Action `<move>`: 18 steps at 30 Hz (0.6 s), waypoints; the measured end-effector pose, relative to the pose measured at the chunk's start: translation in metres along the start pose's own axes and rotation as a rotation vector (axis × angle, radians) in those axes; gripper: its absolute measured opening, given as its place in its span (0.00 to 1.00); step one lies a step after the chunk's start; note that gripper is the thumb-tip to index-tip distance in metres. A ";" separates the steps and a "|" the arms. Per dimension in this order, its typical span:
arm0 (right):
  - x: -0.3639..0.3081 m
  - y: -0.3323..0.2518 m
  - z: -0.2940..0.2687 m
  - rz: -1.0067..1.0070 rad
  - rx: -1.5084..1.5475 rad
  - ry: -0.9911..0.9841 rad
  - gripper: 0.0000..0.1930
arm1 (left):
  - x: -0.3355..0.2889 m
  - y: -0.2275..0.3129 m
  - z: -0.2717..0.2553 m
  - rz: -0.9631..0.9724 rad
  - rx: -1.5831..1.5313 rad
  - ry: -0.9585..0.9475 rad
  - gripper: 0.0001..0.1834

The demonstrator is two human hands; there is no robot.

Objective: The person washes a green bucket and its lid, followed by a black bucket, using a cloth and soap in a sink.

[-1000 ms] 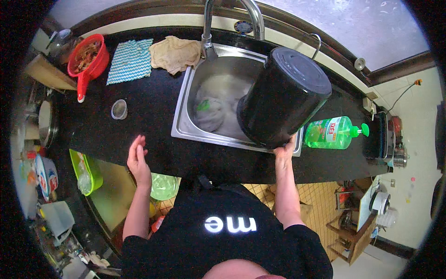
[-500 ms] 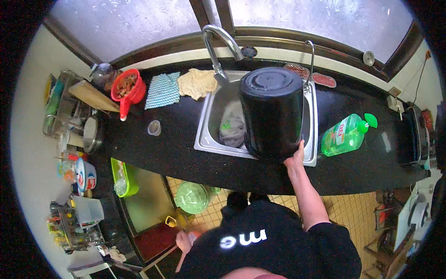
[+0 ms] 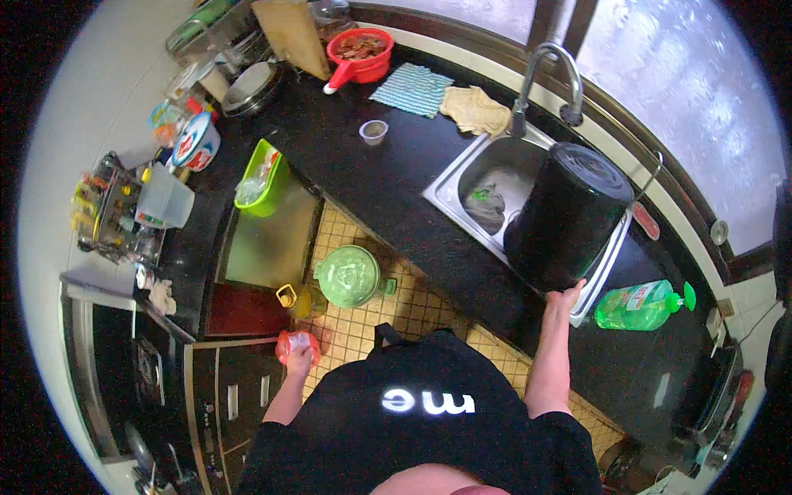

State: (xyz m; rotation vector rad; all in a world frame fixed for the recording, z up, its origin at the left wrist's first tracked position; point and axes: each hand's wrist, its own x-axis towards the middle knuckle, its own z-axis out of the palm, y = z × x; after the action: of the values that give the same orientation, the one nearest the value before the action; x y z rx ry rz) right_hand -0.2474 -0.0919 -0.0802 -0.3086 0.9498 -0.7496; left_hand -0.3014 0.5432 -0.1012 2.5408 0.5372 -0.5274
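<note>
A large black bucket (image 3: 569,216) stands upside down over the steel sink (image 3: 462,177), leaning on the sink's right rim. My right hand (image 3: 564,299) grips the bucket's lower rim at the counter's front edge. Down at floor level, my left hand (image 3: 299,353) is shut on a small red and clear bottle (image 3: 294,341). It sits near a yellow bottle (image 3: 295,300) and a green lidded container (image 3: 351,277) on the tiled floor.
A green dish soap bottle (image 3: 639,304) lies right of the sink. On the black counter (image 3: 388,190) are a small cup (image 3: 374,130), a blue checked cloth (image 3: 412,88), a tan rag (image 3: 474,110) and a red strainer (image 3: 360,46). A lime green bin (image 3: 265,179) hangs at the counter's left.
My left hand dropped from the counter edge to the floor and took hold of the small red bottle. The view swung left and down. My right hand stays on the bucket.
</note>
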 end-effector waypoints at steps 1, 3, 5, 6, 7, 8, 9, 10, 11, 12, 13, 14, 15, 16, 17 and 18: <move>0.004 0.002 -0.003 -0.041 -0.001 -0.101 0.33 | 0.008 -0.007 0.002 0.088 0.022 0.004 0.16; 0.006 0.003 0.003 0.030 -0.040 -0.004 0.34 | 0.014 -0.032 0.021 0.129 -0.080 0.057 0.16; 0.025 -0.022 -0.012 -0.080 -0.036 -0.046 0.36 | 0.005 0.020 0.015 0.243 -0.070 0.030 0.17; 0.024 -0.013 -0.008 -0.077 -0.050 -0.031 0.35 | 0.006 0.001 0.007 0.208 -0.104 -0.003 0.18; 0.017 -0.011 -0.004 -0.096 -0.082 -0.010 0.35 | 0.001 -0.016 0.009 0.172 -0.152 -0.060 0.18; 0.010 -0.008 0.001 -0.084 -0.148 0.018 0.34 | -0.001 -0.034 0.008 0.140 -0.198 -0.070 0.18; 0.010 -0.011 0.001 -0.106 -0.142 0.019 0.34 | -0.006 -0.046 0.011 0.116 -0.257 -0.098 0.18; 0.018 -0.016 -0.003 -0.133 -0.135 0.015 0.33 | -0.009 -0.063 0.015 0.096 -0.320 -0.127 0.18; 0.024 -0.015 -0.001 -0.138 -0.133 0.006 0.33 | -0.009 -0.100 0.026 0.017 -0.175 -0.091 0.17; 0.018 -0.009 0.004 -0.135 -0.129 0.025 0.32 | -0.012 -0.139 0.036 -0.073 -0.027 -0.067 0.16; 0.018 -0.021 0.004 -0.181 -0.159 0.013 0.33 | -0.020 -0.151 0.023 0.164 -0.182 -0.145 0.15; 0.022 -0.004 0.002 -0.146 -0.176 0.003 0.34 | -0.019 -0.225 0.021 0.128 -0.196 -0.146 0.14; 0.029 -0.008 -0.004 -0.168 -0.213 -0.005 0.35 | -0.025 -0.236 0.025 -0.068 -0.221 -0.135 0.13; 0.034 -0.009 -0.006 -0.147 -0.186 -0.011 0.34 | -0.028 -0.247 0.022 -0.114 -0.204 -0.109 0.14; 0.044 -0.010 -0.012 -0.165 -0.223 -0.002 0.33 | -0.033 -0.258 0.017 -0.160 -0.185 -0.080 0.16; 0.056 -0.011 -0.021 -0.176 -0.263 0.005 0.33 | -0.039 -0.268 0.009 -0.207 -0.167 -0.048 0.18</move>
State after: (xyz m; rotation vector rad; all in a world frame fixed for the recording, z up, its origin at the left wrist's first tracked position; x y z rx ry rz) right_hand -0.2492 -0.1375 -0.1207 -0.6267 1.0366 -0.7866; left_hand -0.4599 0.7438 -0.1918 2.3221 0.7979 -0.5885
